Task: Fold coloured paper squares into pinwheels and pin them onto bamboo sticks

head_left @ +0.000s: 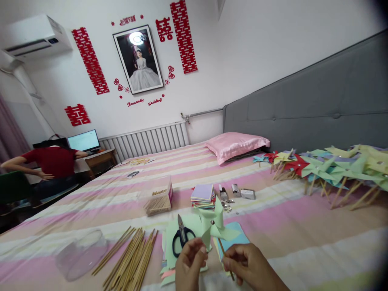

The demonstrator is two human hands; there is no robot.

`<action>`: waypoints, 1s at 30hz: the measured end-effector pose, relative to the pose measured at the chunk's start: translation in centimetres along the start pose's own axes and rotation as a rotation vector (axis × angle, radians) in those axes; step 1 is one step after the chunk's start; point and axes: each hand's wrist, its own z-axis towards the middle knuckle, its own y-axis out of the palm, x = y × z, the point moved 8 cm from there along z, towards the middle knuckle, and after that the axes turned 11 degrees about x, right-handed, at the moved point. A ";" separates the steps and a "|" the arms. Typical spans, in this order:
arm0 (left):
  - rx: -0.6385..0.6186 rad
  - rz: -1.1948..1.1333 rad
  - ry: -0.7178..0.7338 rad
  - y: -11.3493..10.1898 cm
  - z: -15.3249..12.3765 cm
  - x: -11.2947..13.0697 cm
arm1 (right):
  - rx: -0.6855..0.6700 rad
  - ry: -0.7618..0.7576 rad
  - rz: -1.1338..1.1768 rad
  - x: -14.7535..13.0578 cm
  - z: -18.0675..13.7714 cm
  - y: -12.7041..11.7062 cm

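A light green paper pinwheel (213, 223) with a silvery pin at its centre faces me, mounted on a thin wooden stick. My right hand (247, 262) pinches that stick below the paper blades. Close to the lower left blade, my left hand (191, 262) is closed, thumb and fingers curled together; whether they grip the blade is unclear. Dark-handled scissors (182, 236) lie on green paper sheets (169, 230) just beyond my left hand. Blue paper (238, 234) lies partly hidden under the pinwheel and my right hand.
Wooden sticks (130, 258) and a clear plastic container (81, 254) lie left. Beyond are a box of sticks (159, 200), stacked coloured paper (202, 193) and small metal pins (226, 205). Several finished pinwheels (318, 167) lie right. A person in red (54, 163) sits at a desk.
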 end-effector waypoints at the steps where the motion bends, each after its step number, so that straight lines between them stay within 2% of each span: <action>1: 0.016 -0.017 0.008 -0.1 0.0 0.4 | -0.021 0.003 -0.018 0.2 -0.1 0.3; 7: -0.057 -0.136 0.028 1.0 -0.9 1.5 | -0.077 -0.007 -0.181 0.9 -0.5 1.2; 11: -0.020 -0.142 0.030 0.7 -0.9 1.5 | -0.066 -0.034 -0.274 1.0 -0.8 1.1; 20: -0.012 -0.132 0.010 0.4 -0.5 0.5 | -0.050 0.004 -0.298 1.9 -0.8 1.2; 24: -0.009 -0.125 0.029 0.3 -0.4 0.4 | -0.083 0.003 -0.310 1.8 -1.0 1.3; 30: -0.051 -0.097 0.010 0.6 -0.5 0.6 | -0.040 -0.003 -0.305 1.4 -1.2 0.9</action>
